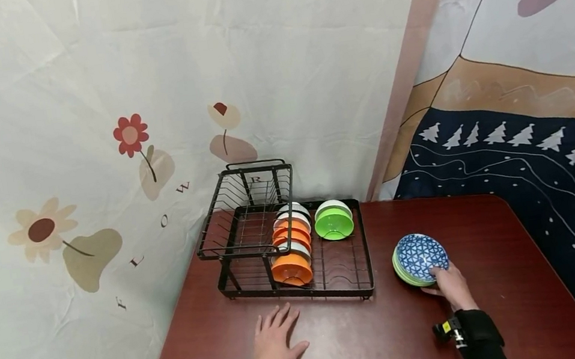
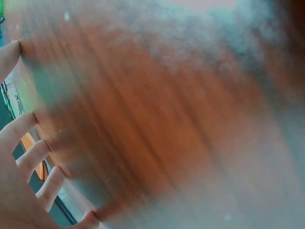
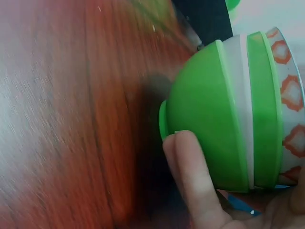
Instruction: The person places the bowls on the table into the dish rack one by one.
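Note:
My right hand (image 1: pixel 453 286) grips a stack of nested bowls at the right of the table, thumb over the near rim and fingers low against the outside. On top is a bowl with a blue-and-white patterned inside (image 1: pixel 422 256); its outer wall (image 3: pixel 290 93) has orange-red marks. Below it, the right wrist view shows a green bowl, a white one and a lower green bowl (image 3: pixel 202 102). Whether the stack's foot touches the table, I cannot tell. Fingers spread, my left hand (image 1: pixel 276 344) rests on the tabletop in front of the rack, holding nothing.
A black two-tier dish rack (image 1: pixel 364 248) stands left of the stack, near the wall. Its lower tier holds a row of orange bowls (image 1: pixel 292 268) and white bowls, plus a green bowl (image 1: pixel 334 225) against a white one. The brown table (image 1: pixel 351 335) has its right edge beyond my right hand.

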`<move>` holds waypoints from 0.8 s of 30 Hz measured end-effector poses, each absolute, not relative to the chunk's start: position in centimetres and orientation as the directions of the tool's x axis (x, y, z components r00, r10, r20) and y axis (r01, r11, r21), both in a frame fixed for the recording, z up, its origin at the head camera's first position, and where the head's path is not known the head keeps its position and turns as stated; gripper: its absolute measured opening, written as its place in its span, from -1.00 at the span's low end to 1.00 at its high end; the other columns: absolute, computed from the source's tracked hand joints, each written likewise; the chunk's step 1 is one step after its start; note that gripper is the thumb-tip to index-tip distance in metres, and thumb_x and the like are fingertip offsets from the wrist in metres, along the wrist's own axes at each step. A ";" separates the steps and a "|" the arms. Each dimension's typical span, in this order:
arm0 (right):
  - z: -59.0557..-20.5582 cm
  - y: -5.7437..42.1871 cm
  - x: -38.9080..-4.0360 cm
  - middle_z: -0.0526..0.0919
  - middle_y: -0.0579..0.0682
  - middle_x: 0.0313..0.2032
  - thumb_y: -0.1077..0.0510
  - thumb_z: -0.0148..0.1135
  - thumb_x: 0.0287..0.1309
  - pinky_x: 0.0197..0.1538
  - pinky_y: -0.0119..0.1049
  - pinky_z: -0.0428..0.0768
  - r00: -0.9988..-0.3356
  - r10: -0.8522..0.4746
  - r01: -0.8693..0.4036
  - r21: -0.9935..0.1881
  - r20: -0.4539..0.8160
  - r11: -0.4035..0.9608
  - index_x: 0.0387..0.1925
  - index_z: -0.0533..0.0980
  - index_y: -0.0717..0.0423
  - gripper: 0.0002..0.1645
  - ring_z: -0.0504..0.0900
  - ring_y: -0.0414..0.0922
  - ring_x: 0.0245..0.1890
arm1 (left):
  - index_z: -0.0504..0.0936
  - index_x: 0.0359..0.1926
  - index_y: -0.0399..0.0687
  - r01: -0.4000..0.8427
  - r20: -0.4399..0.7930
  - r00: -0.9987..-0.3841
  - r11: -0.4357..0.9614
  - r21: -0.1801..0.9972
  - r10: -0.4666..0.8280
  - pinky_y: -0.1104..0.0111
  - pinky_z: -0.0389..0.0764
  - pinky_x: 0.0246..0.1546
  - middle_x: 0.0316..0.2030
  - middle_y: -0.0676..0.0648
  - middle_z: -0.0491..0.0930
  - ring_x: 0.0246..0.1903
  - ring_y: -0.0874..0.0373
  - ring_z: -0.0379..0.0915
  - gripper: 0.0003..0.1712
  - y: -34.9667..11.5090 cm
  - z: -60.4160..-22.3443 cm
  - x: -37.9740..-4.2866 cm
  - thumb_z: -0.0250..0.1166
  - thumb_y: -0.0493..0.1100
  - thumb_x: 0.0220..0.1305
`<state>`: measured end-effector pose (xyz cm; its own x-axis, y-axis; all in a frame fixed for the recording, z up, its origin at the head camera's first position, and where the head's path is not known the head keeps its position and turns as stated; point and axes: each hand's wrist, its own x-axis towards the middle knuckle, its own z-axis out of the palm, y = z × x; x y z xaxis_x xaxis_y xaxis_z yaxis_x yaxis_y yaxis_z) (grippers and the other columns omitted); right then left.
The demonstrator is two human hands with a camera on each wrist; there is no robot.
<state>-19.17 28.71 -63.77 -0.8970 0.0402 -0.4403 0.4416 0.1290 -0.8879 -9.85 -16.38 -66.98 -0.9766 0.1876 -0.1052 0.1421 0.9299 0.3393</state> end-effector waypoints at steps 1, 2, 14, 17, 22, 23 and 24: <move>-63.8 28.3 -19.0 -0.19 0.62 0.68 0.19 -0.29 0.70 0.11 -0.13 0.88 -0.899 0.034 0.437 -0.887 -0.437 0.146 0.74 -0.51 0.29 -0.08 0.28 0.47 0.57 | 0.59 0.52 0.20 0.143 -0.103 -0.977 0.929 0.343 0.189 -0.46 0.26 0.58 0.58 -0.10 0.50 0.55 -0.27 0.38 -0.13 -16.4 -67.0 -9.8 0.51 0.37 0.27; -63.8 28.0 -18.8 -0.14 0.63 0.67 0.19 -0.28 0.70 0.10 -0.13 0.88 -0.901 0.032 0.433 -0.887 -0.434 0.162 0.74 -0.48 0.31 -0.09 0.39 0.43 0.50 | 0.59 0.52 0.20 0.142 -0.104 -0.977 0.928 0.344 0.188 -0.46 0.26 0.58 0.58 -0.10 0.50 0.55 -0.27 0.38 -0.13 -16.4 -67.0 -9.8 0.51 0.37 0.28; -63.2 27.1 -18.0 0.17 0.55 0.63 -0.08 -0.30 0.76 0.45 0.54 0.37 -0.957 0.165 0.285 -0.656 -0.241 0.699 0.79 -0.10 0.20 -0.19 0.33 0.60 0.49 | 0.58 0.53 0.21 0.125 -0.117 -0.977 0.922 0.366 0.178 -0.47 0.21 0.60 0.59 -0.10 0.49 0.57 -0.27 0.35 -0.13 -16.6 -67.5 -9.8 0.50 0.37 0.29; -63.2 26.8 -18.1 0.25 0.50 0.62 -0.07 -0.30 0.76 0.45 0.55 0.35 -0.964 0.204 0.265 -0.621 -0.170 0.738 0.79 -0.01 0.10 -0.23 0.36 0.57 0.48 | 0.58 0.53 0.22 0.127 -0.112 -0.978 0.923 0.363 0.179 -0.46 0.21 0.60 0.59 -0.09 0.49 0.57 -0.27 0.35 -0.13 -16.5 -67.5 -9.8 0.49 0.38 0.28; -62.8 26.2 -18.0 0.35 0.53 0.55 -0.02 -0.27 0.77 0.44 0.52 0.38 -0.968 0.239 0.233 -0.617 -0.074 0.752 0.71 0.20 0.25 -0.29 0.40 0.55 0.47 | 0.59 0.52 0.21 0.138 -0.101 -0.978 0.925 0.354 0.184 -0.46 0.23 0.60 0.59 -0.09 0.49 0.56 -0.26 0.36 -0.13 -16.5 -67.4 -9.8 0.50 0.37 0.27; -62.8 26.2 -18.0 0.38 0.53 0.53 -0.01 -0.26 0.77 0.43 0.52 0.40 -0.968 0.246 0.222 -0.617 -0.048 0.755 0.68 0.24 0.28 -0.30 0.42 0.55 0.45 | 0.59 0.52 0.21 0.138 -0.102 -0.977 0.925 0.353 0.185 -0.46 0.23 0.60 0.59 -0.09 0.49 0.56 -0.26 0.36 -0.13 -16.5 -67.4 -9.8 0.51 0.37 0.27; -62.7 26.1 -18.0 0.39 0.52 0.53 0.00 -0.26 0.78 0.43 0.52 0.41 -0.968 0.252 0.212 -0.619 -0.024 0.756 0.67 0.26 0.28 -0.31 0.43 0.55 0.45 | 0.59 0.53 0.20 0.141 -0.101 -0.977 0.925 0.352 0.187 -0.46 0.23 0.59 0.58 -0.09 0.49 0.56 -0.26 0.36 -0.13 -16.4 -67.4 -9.8 0.51 0.36 0.27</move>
